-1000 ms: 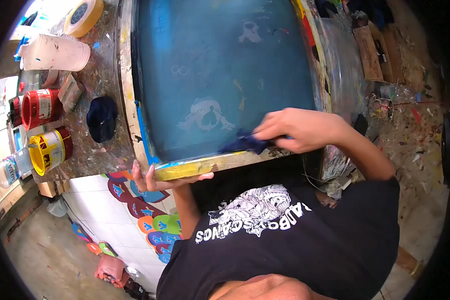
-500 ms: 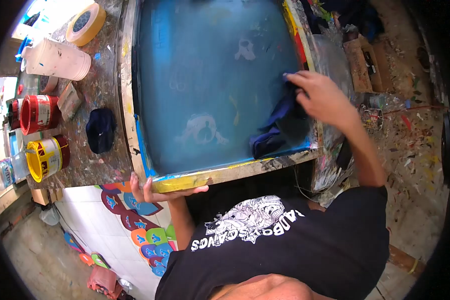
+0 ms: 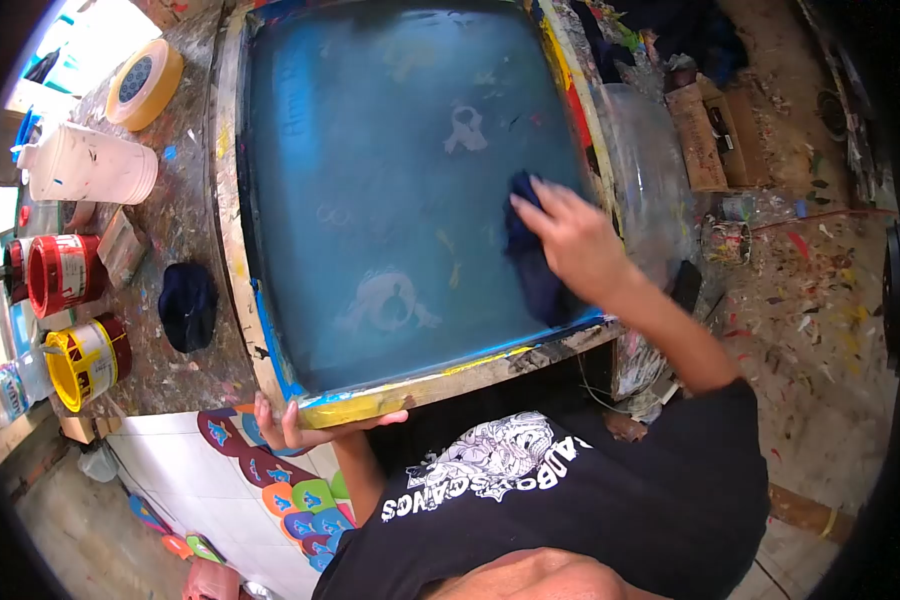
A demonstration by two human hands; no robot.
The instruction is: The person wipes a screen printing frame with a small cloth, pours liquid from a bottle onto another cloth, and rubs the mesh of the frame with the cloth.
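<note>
A screen printing frame (image 3: 360, 408) with wooden sides and blue-green mesh lies in front of me, pale figure shapes showing on the mesh. My left hand (image 3: 305, 428) grips its near left corner, fingers curled round the wood from outside and below. With my right hand (image 3: 575, 245) I press a bunched dark blue cloth (image 3: 535, 265) against the right part of the mesh. The fingers are closed on the cloth, partly hidden, and the hand is slightly blurred.
On the paint-stained bench to the left are a tape roll (image 3: 150, 80), a white plastic container (image 3: 95, 165), a red can (image 3: 65, 272), a yellow can (image 3: 85, 362) and a dark cloth (image 3: 187, 307). A cardboard box (image 3: 700, 140) stands at the right. Colourful printed pieces (image 3: 305, 500) lie below left.
My right hand has moved left and down over the mesh, carrying the cloth. The cloth now lies bunched lengthwise under it. My left hand stays on the corner; the whole view has shifted slightly.
</note>
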